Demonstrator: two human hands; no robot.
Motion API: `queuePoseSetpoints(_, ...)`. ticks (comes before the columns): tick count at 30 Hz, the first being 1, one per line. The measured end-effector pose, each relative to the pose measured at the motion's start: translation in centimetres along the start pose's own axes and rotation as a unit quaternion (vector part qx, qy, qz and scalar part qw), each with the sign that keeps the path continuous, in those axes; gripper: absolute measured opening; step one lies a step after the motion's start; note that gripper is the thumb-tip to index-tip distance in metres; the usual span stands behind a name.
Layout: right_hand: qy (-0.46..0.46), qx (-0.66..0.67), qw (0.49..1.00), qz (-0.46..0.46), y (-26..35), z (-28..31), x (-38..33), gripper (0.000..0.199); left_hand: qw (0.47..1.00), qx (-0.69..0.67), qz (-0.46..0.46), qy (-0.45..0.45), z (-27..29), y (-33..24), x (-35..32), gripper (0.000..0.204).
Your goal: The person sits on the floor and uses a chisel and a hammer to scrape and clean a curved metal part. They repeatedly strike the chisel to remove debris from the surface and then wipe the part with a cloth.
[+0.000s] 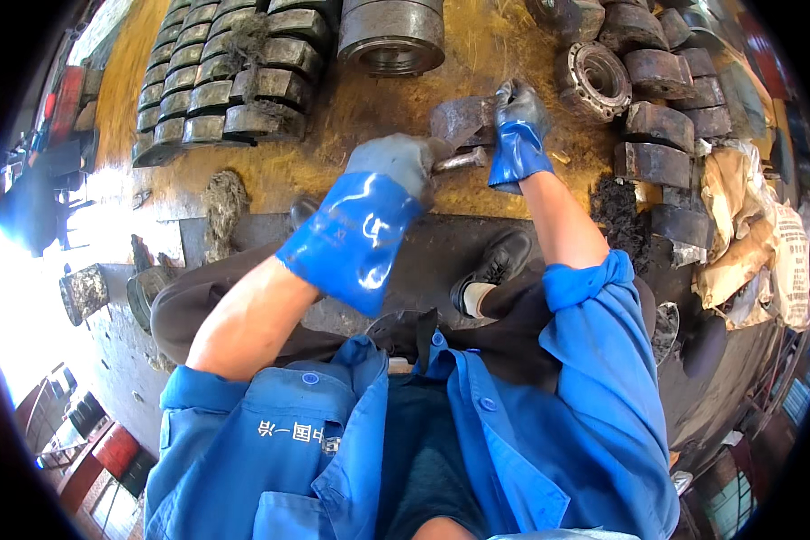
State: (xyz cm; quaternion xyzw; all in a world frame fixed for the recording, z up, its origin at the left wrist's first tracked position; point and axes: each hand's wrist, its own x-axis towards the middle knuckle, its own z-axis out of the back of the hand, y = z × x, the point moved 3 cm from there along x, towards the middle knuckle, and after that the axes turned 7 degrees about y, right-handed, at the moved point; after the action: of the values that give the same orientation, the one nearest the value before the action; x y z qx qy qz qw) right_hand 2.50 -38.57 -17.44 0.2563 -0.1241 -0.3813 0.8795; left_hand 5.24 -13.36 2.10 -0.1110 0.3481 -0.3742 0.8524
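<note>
My left hand [394, 166], in a grey-and-blue work glove, is closed around a metal tool whose handle the glove hides. A flat, thin grey piece and a short shiny bar [462, 160] show just right of its fingers. Directly beyond them a dark, curved metal block [462, 120] rests on the worn yellow tabletop [351, 108]. My right hand [522, 112], gloved the same way, has its fingers curled against the block's right side, gripping it. The exact contact between tool and block is partly hidden.
Rows of curved metal blocks [265, 121] stand at the far left, with tangled fibres on them. A large steel cylinder [391, 36] is at the far middle. To the right are a ring-shaped part [597, 79], stacked blocks [654, 164], dark debris [616, 211] and torn sacks [738, 229].
</note>
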Motion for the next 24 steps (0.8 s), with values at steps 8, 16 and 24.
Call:
queuePoseSetpoints(8,-0.008,0.021,1.000,0.010,1.1,1.5,-0.7,0.039,0.989,0.139,-0.036,0.032,-1.7,-0.6,-1.4,0.040)
queuePoseSetpoints(16,-0.017,0.029,0.999,-0.004,0.1,0.6,-0.7,0.037,0.971,0.219,-0.081,-0.054,-3.6,-1.3,-2.6,0.039)
queuePoseSetpoints(24,-0.022,0.069,0.997,-0.020,0.5,1.6,-1.1,0.037,0.974,0.213,-0.068,-0.029,-3.4,-1.5,-2.5,0.037)
